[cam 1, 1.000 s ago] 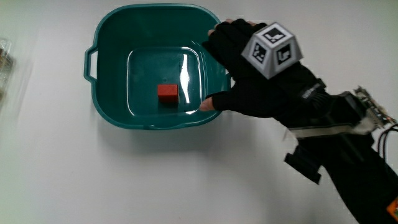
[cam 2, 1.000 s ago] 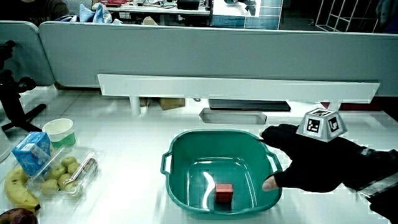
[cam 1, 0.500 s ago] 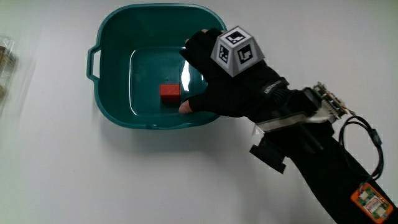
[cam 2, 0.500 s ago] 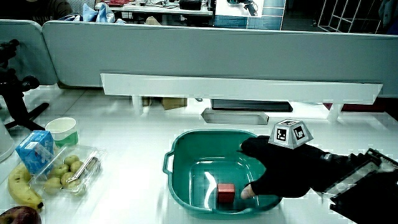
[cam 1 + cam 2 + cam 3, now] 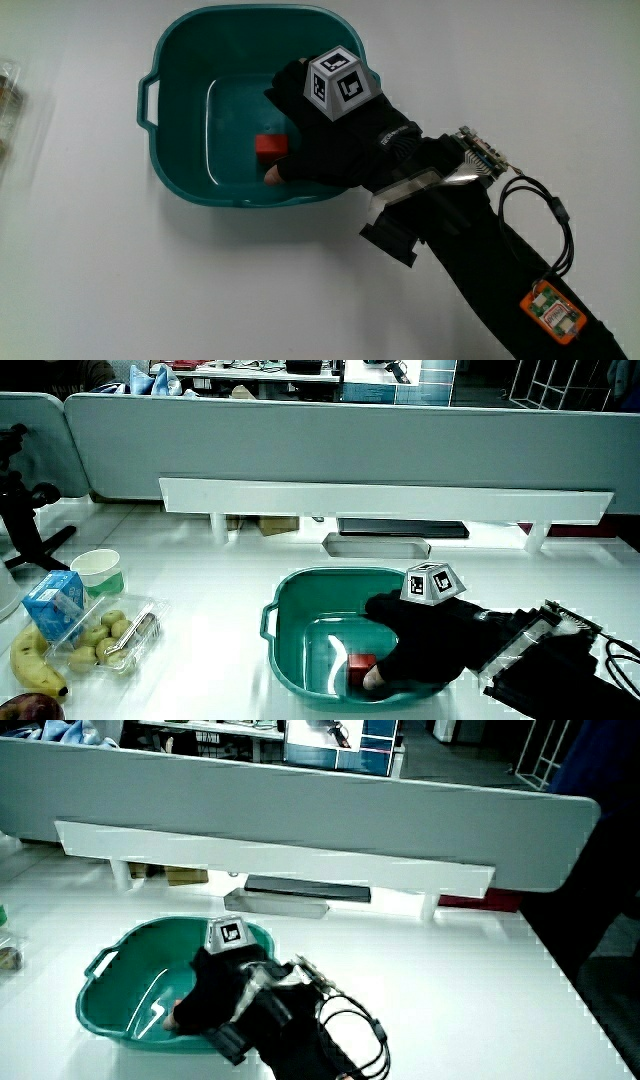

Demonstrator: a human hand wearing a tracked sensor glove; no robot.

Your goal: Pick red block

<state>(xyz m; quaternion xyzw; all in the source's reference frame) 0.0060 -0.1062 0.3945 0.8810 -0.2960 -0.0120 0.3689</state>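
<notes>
We record: one red block (image 5: 269, 146) on the floor of a teal basin (image 5: 180, 60), on the white surface (image 5: 120, 280). The hands: one gloved hand (image 5: 335, 140) inside the basin, thumb and fingers closing about the block; firm hold cannot be told. Beside the basin in a side view: fruit tray (image 5: 105, 640), milk carton (image 5: 50, 605), cup (image 5: 98, 570).

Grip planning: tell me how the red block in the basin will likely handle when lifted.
The red block looks like a small rigid cube, so probably light and stiff. Flat faces suggest it won't roll. The teal basin floor shines, so it may slide if the hand nudges it.
</notes>
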